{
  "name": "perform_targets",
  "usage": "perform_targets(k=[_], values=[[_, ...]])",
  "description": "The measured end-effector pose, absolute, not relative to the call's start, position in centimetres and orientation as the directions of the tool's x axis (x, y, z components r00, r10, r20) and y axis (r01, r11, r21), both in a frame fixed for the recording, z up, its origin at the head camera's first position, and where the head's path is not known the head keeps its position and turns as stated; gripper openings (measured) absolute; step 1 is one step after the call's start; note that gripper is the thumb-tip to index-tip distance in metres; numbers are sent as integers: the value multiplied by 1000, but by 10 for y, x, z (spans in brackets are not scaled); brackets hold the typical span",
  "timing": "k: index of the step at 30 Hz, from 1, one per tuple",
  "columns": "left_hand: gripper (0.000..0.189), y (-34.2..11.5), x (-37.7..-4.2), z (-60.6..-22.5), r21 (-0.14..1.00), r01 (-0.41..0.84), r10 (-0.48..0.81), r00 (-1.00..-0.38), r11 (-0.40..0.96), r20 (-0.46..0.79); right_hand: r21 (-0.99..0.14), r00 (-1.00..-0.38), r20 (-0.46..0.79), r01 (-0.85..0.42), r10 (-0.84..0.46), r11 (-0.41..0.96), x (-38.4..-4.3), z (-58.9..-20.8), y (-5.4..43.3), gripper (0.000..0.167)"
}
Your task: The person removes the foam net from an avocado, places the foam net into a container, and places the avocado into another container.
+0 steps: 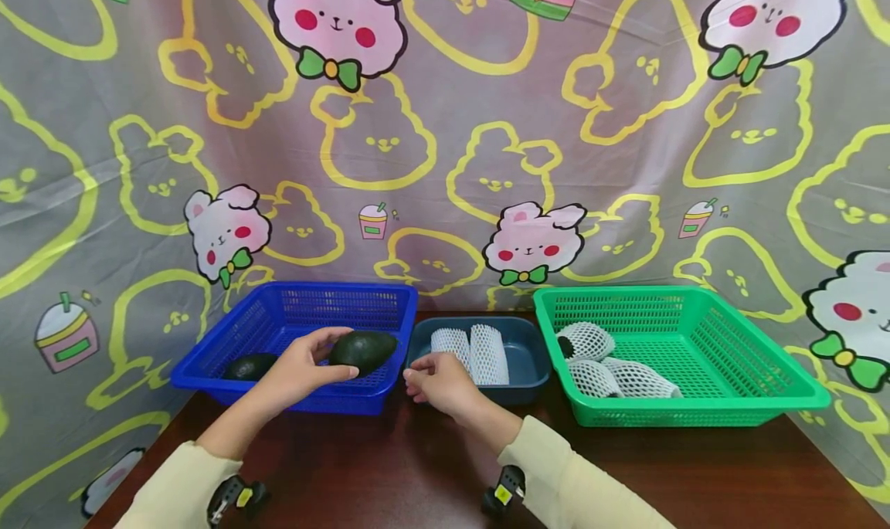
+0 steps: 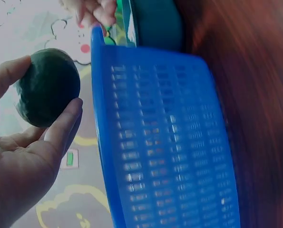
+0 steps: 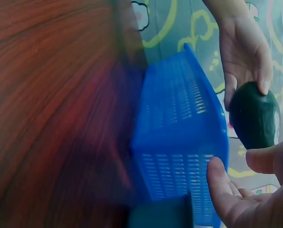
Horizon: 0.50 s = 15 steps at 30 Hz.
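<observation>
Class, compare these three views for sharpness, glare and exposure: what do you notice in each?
Head view: mostly crisp, with a soft sheen on the brown table; left wrist view: cloth backdrop pale and washed out, blue basket softly blurred; right wrist view: table smeared into streaks, while the avocado keeps a clearer outline.
</observation>
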<state>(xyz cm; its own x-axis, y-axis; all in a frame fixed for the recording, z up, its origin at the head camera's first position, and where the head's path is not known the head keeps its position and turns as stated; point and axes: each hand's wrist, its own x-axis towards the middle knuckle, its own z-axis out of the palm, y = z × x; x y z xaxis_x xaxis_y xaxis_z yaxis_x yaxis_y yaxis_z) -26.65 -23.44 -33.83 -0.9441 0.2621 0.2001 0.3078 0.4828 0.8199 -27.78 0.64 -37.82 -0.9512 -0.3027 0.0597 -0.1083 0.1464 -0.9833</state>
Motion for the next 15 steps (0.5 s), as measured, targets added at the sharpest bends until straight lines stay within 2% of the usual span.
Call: perform_targets(k=[15], values=[[77,-272,-301,-349,742,200,106,-979,640,173,-998,-963,-60,60,-261,6,-280,-386,-17,22]])
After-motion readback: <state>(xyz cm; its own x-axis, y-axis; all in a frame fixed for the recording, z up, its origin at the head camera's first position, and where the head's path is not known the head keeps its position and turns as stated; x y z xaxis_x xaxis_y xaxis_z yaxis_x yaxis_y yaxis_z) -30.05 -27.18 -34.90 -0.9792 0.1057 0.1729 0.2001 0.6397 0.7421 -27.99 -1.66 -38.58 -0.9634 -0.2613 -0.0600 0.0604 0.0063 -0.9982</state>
